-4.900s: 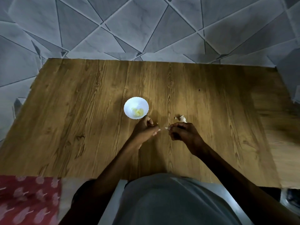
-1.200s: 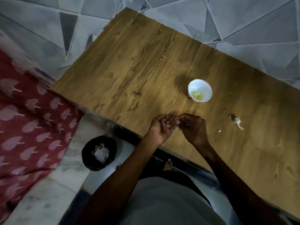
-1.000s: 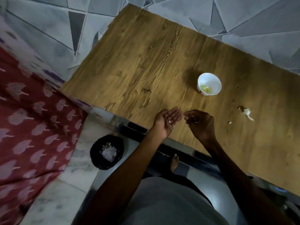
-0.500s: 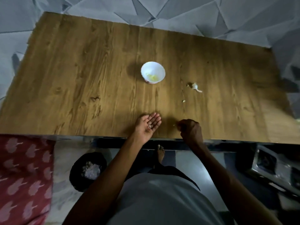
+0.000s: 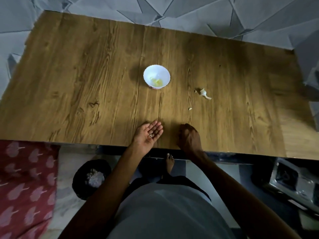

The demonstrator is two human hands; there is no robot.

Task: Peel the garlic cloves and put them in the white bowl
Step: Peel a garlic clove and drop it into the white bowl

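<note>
Left grip (image 5: 146,139) wide, palm up, cupping peel scraps (image 5: 150,135); right grip (image 5: 189,137) curled, contents hidden; white bowl (image 5: 150,71) beyond both.

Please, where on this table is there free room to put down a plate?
The widest bare patch of the table runs from its left edge to the white bowl. A second lies on the right, beyond the garlic piece. The near middle is crowded: the left hand and right hand are there, with a small scrap beyond the right hand.

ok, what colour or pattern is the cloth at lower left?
Red cloth with repeating pale pink tree-like motifs; the head view shows it.
</note>
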